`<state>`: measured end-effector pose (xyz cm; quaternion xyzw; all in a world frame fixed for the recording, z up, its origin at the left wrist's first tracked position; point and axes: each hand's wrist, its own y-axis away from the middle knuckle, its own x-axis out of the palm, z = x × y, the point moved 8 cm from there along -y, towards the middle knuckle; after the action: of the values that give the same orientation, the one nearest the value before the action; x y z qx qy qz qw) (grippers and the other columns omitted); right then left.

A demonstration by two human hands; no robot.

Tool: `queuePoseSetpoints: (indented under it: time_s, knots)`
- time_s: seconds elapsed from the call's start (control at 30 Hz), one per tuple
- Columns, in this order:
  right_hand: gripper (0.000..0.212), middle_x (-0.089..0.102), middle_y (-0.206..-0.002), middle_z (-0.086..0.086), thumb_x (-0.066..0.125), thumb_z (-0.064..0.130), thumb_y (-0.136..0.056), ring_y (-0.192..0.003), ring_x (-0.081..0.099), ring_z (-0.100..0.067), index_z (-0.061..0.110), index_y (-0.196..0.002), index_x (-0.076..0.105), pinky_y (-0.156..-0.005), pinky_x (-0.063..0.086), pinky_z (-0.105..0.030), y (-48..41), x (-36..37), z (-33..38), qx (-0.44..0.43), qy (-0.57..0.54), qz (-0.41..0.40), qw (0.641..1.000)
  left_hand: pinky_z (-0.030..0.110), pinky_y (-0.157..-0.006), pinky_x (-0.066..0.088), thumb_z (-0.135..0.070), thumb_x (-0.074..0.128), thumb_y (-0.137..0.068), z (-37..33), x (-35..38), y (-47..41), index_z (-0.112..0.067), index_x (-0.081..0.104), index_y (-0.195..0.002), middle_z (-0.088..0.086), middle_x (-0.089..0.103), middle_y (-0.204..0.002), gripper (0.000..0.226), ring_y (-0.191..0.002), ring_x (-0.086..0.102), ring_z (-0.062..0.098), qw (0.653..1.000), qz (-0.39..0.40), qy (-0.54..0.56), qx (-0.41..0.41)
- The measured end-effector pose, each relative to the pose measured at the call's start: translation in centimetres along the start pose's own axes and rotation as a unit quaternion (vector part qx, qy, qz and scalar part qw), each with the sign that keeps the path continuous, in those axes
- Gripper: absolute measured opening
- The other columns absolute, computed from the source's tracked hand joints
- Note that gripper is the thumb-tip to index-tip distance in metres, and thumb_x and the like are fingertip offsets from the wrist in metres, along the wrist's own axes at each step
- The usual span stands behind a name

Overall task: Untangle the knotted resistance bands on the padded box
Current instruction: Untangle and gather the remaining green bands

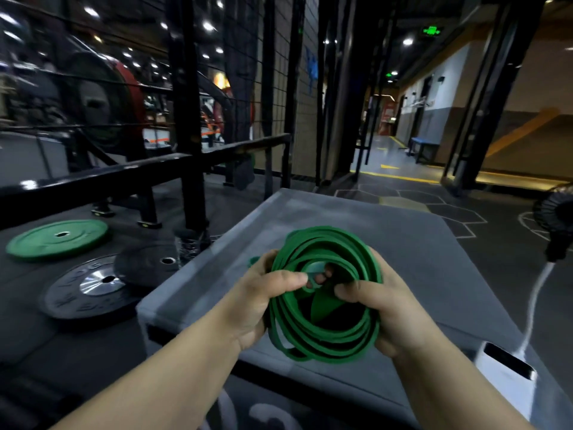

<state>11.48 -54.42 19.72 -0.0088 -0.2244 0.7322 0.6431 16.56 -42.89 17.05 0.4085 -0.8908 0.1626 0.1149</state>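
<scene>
- You are holding a coiled tangle of green resistance bands (335,243) in both hands, over the near half of the grey padded box (434,259); whether the bundle's lower edge is touching the top cannot be told.
- Your left hand (260,293) is gripping the left side of the coil, with the thumb reaching toward the middle and pinching a strand there against the fingers behind it.
- Your right hand (381,305) is wrapping round the right side of the coil, fingers curled behind the loops and the thumb pressing onto a flat strand near the centre.
- The two thumbs are nearly meeting at the middle of the bundle, where the loops are crossing over one another.
- A green bumper plate (57,238) is lying flat on the dark floor to your left, well apart from the box.
- Two black weight plates (90,290) are lying nearer the box's left side, one overlapping the other.
- A white device (508,367) is sitting at the box's near right edge, with a white cable (536,293) rising from it.
</scene>
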Motion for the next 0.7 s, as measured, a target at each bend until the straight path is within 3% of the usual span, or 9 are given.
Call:
queuePoseSetpoints:
  time_s: [0.07, 0.13, 0.23, 0.33, 0.47, 0.57, 0.7]
  knots:
    - [0.063, 0.055, -0.112, -0.041, 0.066, -0.001, -0.064, -0.099, 0.057, -0.048, -0.010, -0.123, 0.048, -0.085, 0.048, -0.056, -1.0, 1.8, -0.9, -0.003, -0.036, 0.016, 0.999, 0.051, -0.090, 0.052, -0.020, 0.070, -0.067, -1.7, -0.9, 1.2, -0.002, 0.067, -0.113, 0.028, 0.064, -0.113, 0.049, -0.102, 0.063, 0.041, 1.000, -0.003, -0.019, 0.008]
    - [0.064, 0.053, -0.114, -0.043, 0.069, 0.004, -0.066, -0.100, 0.057, -0.050, -0.012, -0.124, 0.047, -0.088, 0.046, -0.059, -1.8, 3.7, -1.6, 0.000, -0.069, 0.036, 0.997, 0.051, -0.093, 0.050, -0.018, 0.072, -0.066, -2.8, -2.0, 2.6, -0.002, 0.063, -0.119, 0.029, 0.062, -0.119, 0.056, -0.106, 0.061, 0.041, 1.000, 0.001, -0.029, -0.001]
    - [0.048, 0.065, -0.095, -0.027, 0.067, 0.007, -0.067, -0.088, 0.064, -0.039, -0.010, -0.111, 0.055, -0.078, 0.052, -0.048, -2.7, 6.6, -2.5, 0.007, -0.099, 0.065, 0.993, 0.046, -0.088, 0.051, -0.018, 0.082, -0.061, -4.3, -3.1, 5.0, -0.002, 0.060, -0.124, 0.023, 0.064, -0.117, 0.068, -0.105, 0.063, 0.037, 0.999, 0.031, -0.022, -0.005]
    - [0.037, 0.064, -0.081, -0.020, 0.069, 0.011, -0.065, -0.076, 0.064, -0.033, -0.007, -0.096, 0.059, -0.069, 0.054, -0.040, -3.5, 9.6, -4.1, 0.036, -0.131, 0.080, 0.988, 0.044, -0.086, 0.054, -0.016, 0.084, -0.058, -5.6, -4.5, 7.4, 0.000, 0.065, -0.116, 0.022, 0.065, -0.110, 0.063, -0.098, 0.065, 0.034, 1.000, 0.014, 0.004, 0.017]
    - [0.052, 0.069, -0.095, -0.024, 0.075, 0.017, -0.062, -0.086, 0.066, -0.037, -0.007, -0.107, 0.061, -0.075, 0.056, -0.042, -4.8, 13.0, -5.1, 0.066, -0.118, 0.083, 0.987, 0.039, -0.075, 0.058, -0.010, 0.071, -0.059, -8.0, -7.7, 9.8, -0.009, 0.074, -0.098, 0.018, 0.070, -0.097, 0.039, -0.083, 0.069, 0.029, 0.992, -0.117, -0.012, 0.051]
    - [0.066, 0.063, -0.115, -0.033, 0.082, 0.019, -0.063, -0.100, 0.063, -0.042, -0.006, -0.120, 0.059, -0.090, 0.052, -0.053, -6.4, 16.1, -3.9, 0.061, -0.107, 0.115, 0.986, 0.047, -0.082, 0.056, -0.018, 0.074, -0.064, -9.9, -10.6, 11.2, -0.007, 0.054, -0.125, 0.020, 0.068, -0.111, 0.065, -0.097, 0.068, 0.035, 0.968, -0.238, -0.023, 0.071]
    - [0.044, 0.062, -0.116, -0.032, 0.067, 0.012, -0.079, -0.102, 0.062, -0.043, -0.006, -0.119, 0.060, -0.092, 0.049, -0.056, -8.7, 19.9, -1.7, 0.029, -0.068, 0.169, 0.983, 0.054, -0.091, 0.053, -0.039, 0.085, -0.058, -13.3, -12.4, 12.8, -0.010, 0.052, -0.124, 0.019, 0.067, -0.116, 0.079, -0.102, 0.067, 0.035, 0.934, -0.325, -0.069, 0.128]
